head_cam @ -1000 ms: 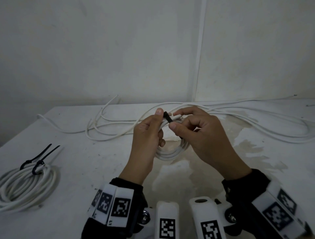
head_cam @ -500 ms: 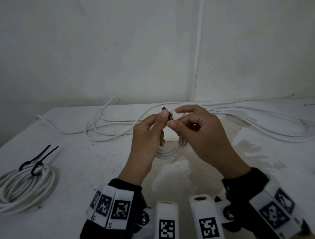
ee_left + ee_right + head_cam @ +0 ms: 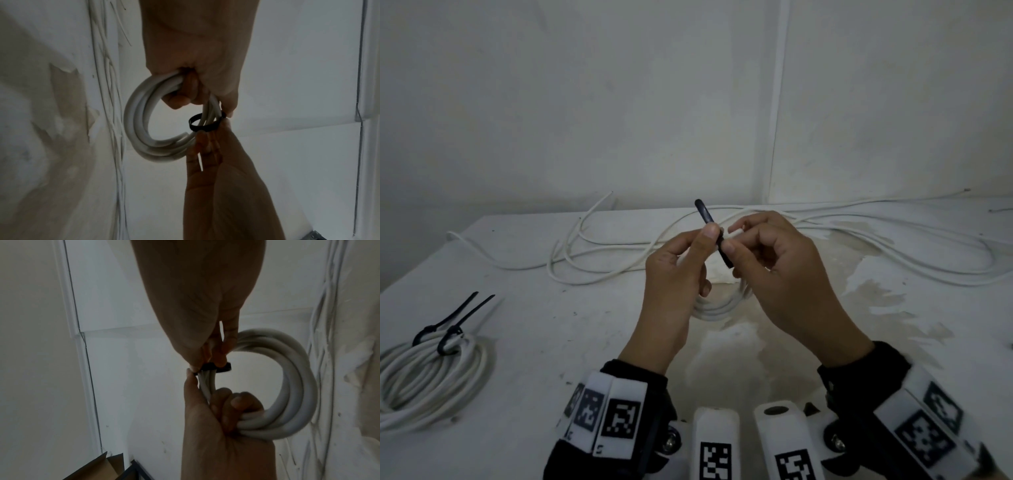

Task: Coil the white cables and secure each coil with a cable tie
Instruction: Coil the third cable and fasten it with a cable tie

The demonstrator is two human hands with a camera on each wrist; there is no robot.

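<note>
The small coil (image 3: pixel 717 303) is gripped above the counter (image 3: pixel 524 342) by the left hand (image 3: pixel 678 274), and the cable tie (image 3: pixel 709 219), pinched by the right hand (image 3: pixel 780 270), is now threaded further through, so cinching looks close.

Head view looks down over the table (image 3: pixel 517 342) — both wrist views, close underneath, share the coil (image 3: pixel 144 142).
</note>
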